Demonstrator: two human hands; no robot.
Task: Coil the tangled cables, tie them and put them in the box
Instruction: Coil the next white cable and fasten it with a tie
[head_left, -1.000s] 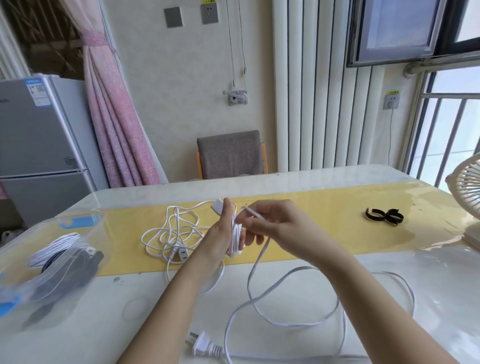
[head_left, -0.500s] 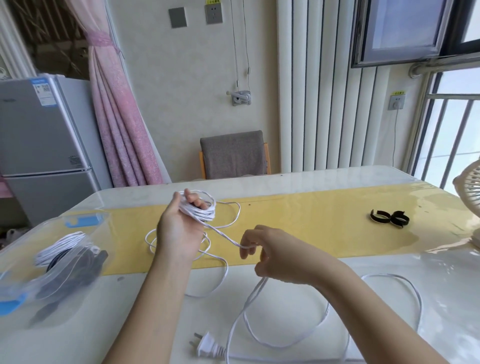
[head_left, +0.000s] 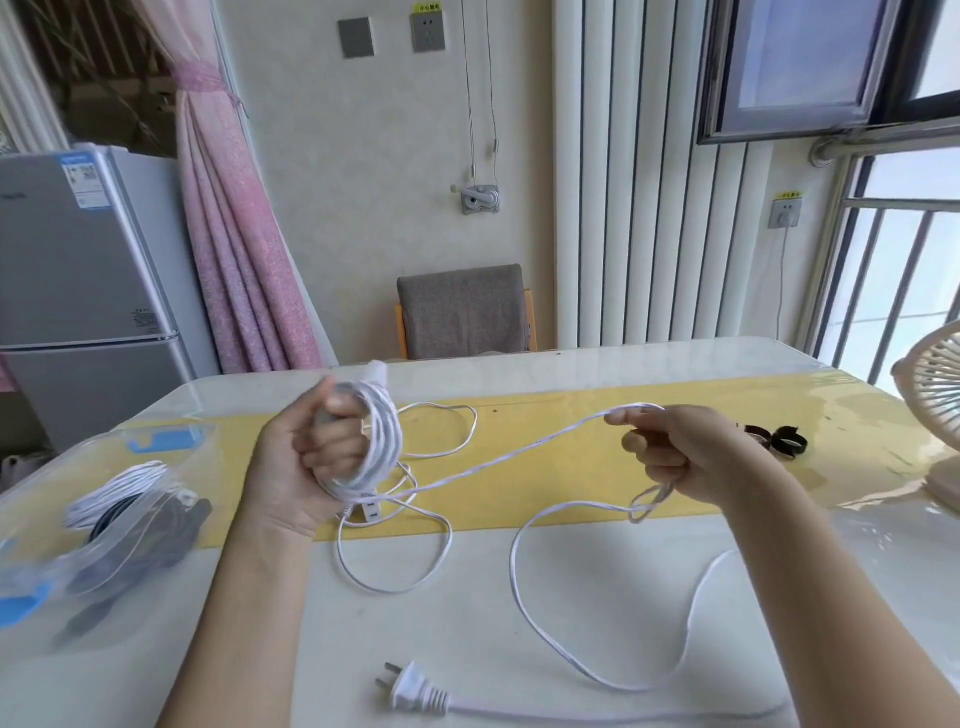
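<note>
White cable (head_left: 519, 451), partly coiled

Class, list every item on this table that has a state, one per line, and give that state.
Left hand: closed around coil.
Right hand: pinching cable, pulled taut.
White cable: partly coiled, rest loose.
Plug: unplugged, lying flat.
Black straps: unused.
Clear box: holds coiled cables.

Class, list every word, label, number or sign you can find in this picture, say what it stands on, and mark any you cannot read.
Nothing here can be read with certainty.
Yellow tag above the wall socket: small characters, too blurred to read.
Yellow tag above the socket by the window: too blurred to read.
Blue and white sticker with a square code on the fridge: print too small to read.
Small label lower on the fridge door: too small to read.
</note>
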